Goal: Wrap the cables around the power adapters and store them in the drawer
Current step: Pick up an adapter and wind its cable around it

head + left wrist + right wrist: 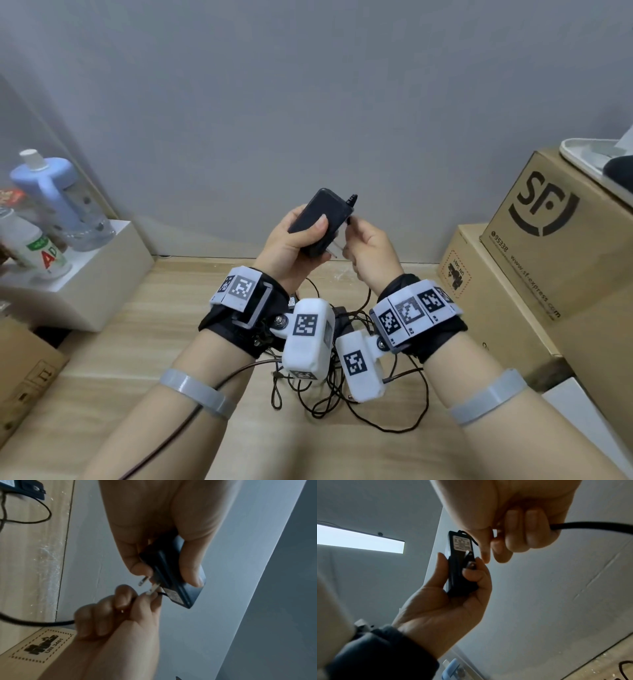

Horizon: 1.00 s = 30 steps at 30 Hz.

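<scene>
My left hand (pixel 298 240) grips a black power adapter (pixel 320 214) raised in front of the wall, thumb across its face and its two metal prongs (pixel 145 582) pointing toward my right hand. That right hand (pixel 359 236) pinches the adapter's black cable (pixel 590 526) close beside the adapter (pixel 458 563), and the cable runs through its curled fingers (pixel 96 622) down to the floor. Loose, tangled cables (pixel 342 401) lie on the wooden floor under my wrists. A second black adapter (pixel 25 488) lies among them. No drawer is in view.
Stacked cardboard boxes (pixel 534 222) stand at the right, with a white tray on the upper one. At the left a white box (pixel 85 274) carries a blue bottle (pixel 44 185) and other bottles. More cardboard sits at the near left. The grey wall is close ahead.
</scene>
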{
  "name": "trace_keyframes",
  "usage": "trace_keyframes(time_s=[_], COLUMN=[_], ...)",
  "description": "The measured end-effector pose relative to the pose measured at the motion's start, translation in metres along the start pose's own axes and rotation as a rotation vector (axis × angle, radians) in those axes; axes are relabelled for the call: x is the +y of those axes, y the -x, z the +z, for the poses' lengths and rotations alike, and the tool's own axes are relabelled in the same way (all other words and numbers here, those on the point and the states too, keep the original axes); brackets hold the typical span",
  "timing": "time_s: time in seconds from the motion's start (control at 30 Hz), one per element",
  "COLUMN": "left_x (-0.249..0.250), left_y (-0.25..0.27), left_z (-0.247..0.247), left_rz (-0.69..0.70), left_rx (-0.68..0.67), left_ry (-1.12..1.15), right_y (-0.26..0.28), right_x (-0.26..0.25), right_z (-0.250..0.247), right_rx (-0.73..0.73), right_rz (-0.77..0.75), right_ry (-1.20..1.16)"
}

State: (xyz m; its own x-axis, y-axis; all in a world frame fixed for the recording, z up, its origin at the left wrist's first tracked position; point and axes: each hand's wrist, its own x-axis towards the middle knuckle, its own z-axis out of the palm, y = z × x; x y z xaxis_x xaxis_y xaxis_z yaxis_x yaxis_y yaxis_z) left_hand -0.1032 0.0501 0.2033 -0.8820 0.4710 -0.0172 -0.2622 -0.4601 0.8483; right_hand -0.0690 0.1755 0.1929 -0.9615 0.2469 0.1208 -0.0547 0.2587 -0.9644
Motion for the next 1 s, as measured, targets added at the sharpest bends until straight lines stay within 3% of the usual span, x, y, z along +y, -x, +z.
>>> trace_keyframes(time_s=[0.1, 0.43, 0.57, 0.8, 0.9, 1.0], left_x=[0.001, -0.001, -0.001, -0.002, -0.005, -0.003], left_y=[-0.004, -0.008, -0.008, -0.009, -0.013, -0.015], left_z=[-0.001, 0.001, 0.002, 0.004, -0.001, -0.010], left_rz=[0.051, 0.098, 0.116, 0.212, 0.247, 0.172], left_rx=[0.027, -0.036, -0.054, 0.011, 0.040, 0.041], left_ry=[-0.045, -0.102, -0.158, -0.469, -0.621, -0.743], right_y=[0.004, 0.007, 0.011, 0.014, 0.017, 0.017], right_x=[-0.004, -0.015, -0.017, -0.019, -0.021, -0.025], right_z=[0.003, -0.004, -0.005, -0.010, -0.011, -0.012], right_rx=[-0.101, -0.286, -0.338, -0.377, -0.417, -0.290], right_rz=[0.055, 0.248, 0.235, 0.355, 0.239, 0.017], right_ry=[0.105, 0.097, 0.179, 0.119, 0.158, 0.272])
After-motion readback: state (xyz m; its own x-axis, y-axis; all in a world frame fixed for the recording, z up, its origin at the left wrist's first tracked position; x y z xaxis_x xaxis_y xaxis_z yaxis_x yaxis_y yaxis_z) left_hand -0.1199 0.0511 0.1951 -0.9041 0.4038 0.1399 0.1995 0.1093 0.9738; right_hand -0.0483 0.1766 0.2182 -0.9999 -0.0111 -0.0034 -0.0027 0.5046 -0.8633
